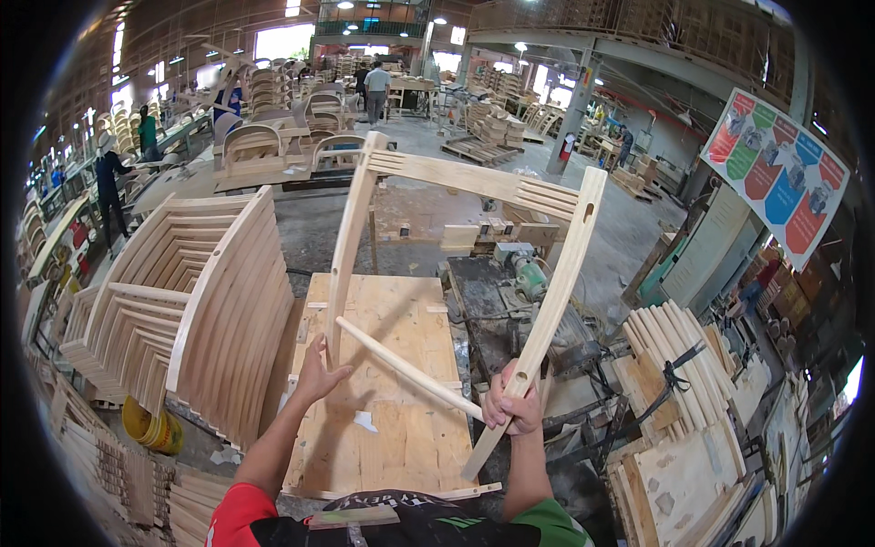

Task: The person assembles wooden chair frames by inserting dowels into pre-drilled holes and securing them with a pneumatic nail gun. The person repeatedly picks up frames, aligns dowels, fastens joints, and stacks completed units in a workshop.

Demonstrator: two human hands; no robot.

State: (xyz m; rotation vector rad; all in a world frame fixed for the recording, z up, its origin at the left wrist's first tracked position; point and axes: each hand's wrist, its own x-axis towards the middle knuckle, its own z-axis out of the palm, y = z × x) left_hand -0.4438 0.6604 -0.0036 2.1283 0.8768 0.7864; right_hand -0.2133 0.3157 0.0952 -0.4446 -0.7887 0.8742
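Note:
A pale wooden chair frame (559, 284) stands tilted up in front of me, with two curved posts, a slatted top rail (447, 175) and a round dowel rail (410, 369) slanting low between them. My right hand (513, 401) is closed around the lower right post, by the dowel's right end. At the lower left post, my left hand (319, 374) grips with the post between its thumb and fingers; part of that grip is hidden. Beneath the frame lies a plywood work table (410, 433), with a small white scrap (365, 420) on it.
Stacked, similar frames (232, 319) rise at the left, above a yellow bucket (152, 426). A green motor machine (529, 273) stands right of the table. Strapped dowels (679, 360) lie farther right. A sign board (775, 173) hangs upper right. Several people work in the background.

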